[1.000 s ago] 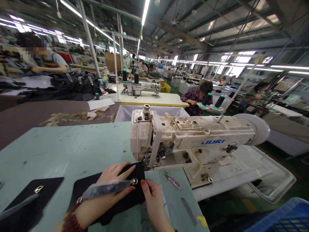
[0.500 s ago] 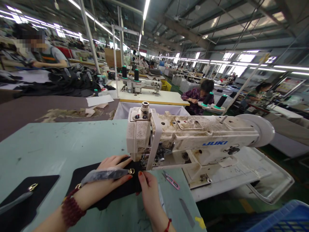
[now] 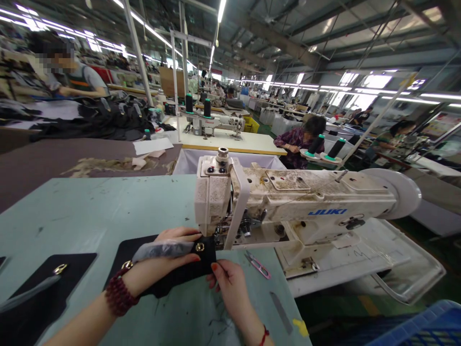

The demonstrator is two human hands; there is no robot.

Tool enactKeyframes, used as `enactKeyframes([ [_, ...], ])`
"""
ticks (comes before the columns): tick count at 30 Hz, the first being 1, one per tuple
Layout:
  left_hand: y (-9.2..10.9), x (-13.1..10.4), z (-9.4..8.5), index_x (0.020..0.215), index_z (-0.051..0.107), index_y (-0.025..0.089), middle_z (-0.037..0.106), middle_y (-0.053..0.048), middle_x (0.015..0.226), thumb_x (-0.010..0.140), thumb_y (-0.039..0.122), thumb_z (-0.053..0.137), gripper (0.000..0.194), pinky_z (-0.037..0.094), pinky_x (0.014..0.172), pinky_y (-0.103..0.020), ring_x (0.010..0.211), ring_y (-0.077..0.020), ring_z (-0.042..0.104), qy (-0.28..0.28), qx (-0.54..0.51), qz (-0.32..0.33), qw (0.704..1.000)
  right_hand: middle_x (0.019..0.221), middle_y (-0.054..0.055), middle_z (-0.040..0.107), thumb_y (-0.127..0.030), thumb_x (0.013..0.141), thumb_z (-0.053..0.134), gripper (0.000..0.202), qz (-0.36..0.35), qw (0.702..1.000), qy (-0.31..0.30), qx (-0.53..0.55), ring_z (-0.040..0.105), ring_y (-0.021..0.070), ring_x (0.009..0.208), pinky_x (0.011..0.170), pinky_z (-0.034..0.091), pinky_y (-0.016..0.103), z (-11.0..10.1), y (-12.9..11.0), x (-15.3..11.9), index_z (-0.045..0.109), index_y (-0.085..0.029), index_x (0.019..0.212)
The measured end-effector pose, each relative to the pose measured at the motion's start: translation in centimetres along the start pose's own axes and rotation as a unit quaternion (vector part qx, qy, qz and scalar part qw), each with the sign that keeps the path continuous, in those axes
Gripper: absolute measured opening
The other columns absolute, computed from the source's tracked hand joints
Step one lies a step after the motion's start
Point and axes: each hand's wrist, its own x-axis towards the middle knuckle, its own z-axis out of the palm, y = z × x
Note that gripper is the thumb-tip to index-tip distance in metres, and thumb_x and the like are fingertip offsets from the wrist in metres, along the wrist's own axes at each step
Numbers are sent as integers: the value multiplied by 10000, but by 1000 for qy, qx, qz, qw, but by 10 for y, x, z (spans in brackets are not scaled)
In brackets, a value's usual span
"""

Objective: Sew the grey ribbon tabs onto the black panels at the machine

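A black fabric panel [image 3: 194, 274] lies on the pale green table, its right end under the head of a white JUKI sewing machine [image 3: 288, 190]. My left hand [image 3: 162, 266] rests flat on it, fingers stretched towards the needle area and thumb apart. A plastic-wrapped strap [image 3: 163, 249] passes over that hand, between thumb and fingers, near a gold ring fitting [image 3: 200, 247] on the panel. At the panel's near right edge, my right hand [image 3: 230, 283] pinches the fabric between thumb and fingers. The needle is hidden by the machine head.
Pink thread snips [image 3: 258, 265] and a grey metal strip [image 3: 281, 312] lie right of my right hand. Another black panel [image 3: 54, 278] with a strap is at the left. A blue basket [image 3: 418, 327] stands lower right. Co-workers sit beyond the machine and at far left.
The view has shifted slightly, moving the scene rightward. The strap's end has drawn back from the gold ring, leaving it more exposed. My right fingers still pinch the panel's edge.
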Motion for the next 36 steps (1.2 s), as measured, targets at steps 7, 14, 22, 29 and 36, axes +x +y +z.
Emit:
enactKeyframes([
  [7, -1, 5, -5, 1120, 724, 239, 721, -60, 1176, 790, 510, 668, 431, 461, 1037, -363, 1106, -280, 648, -36, -76, -36, 996, 652, 76, 611, -763, 790, 483, 661, 32, 997, -60, 43, 528, 92, 510, 445, 365, 171, -5, -15, 7, 579, -118, 681],
  [14, -1, 7, -9, 1152, 700, 241, 695, -44, 1232, 791, 542, 658, 472, 436, 1059, -314, 1156, -259, 620, -63, -62, -43, 995, 651, 78, 616, -758, 795, 477, 662, 39, 995, -57, 66, 536, 87, 512, 457, 379, 166, -2, -16, 3, 562, -112, 678],
  [22, -2, 9, -9, 1146, 707, 238, 700, -60, 1223, 791, 538, 662, 468, 438, 1056, -326, 1134, -264, 633, -68, -57, -22, 996, 598, 57, 584, -775, 776, 479, 678, 42, 995, -43, 85, 507, 70, 478, 450, 365, 156, 3, -15, 0, 541, -109, 666],
  [29, 0, 7, -9, 1128, 723, 246, 710, -59, 1205, 786, 523, 671, 444, 453, 1043, -325, 1109, -267, 647, -52, -67, -17, 996, 551, 37, 555, -768, 781, 484, 672, 36, 995, -18, 86, 466, 51, 452, 460, 348, 147, 7, -14, -1, 521, -113, 632],
  [36, -3, 7, -7, 1125, 726, 228, 716, -74, 1193, 800, 523, 656, 445, 443, 1043, -345, 1109, -274, 641, -48, -25, 2, 999, 533, 25, 528, -750, 794, 491, 657, 36, 996, -3, 85, 451, 48, 449, 454, 329, 145, 9, -11, -2, 509, -115, 625],
])
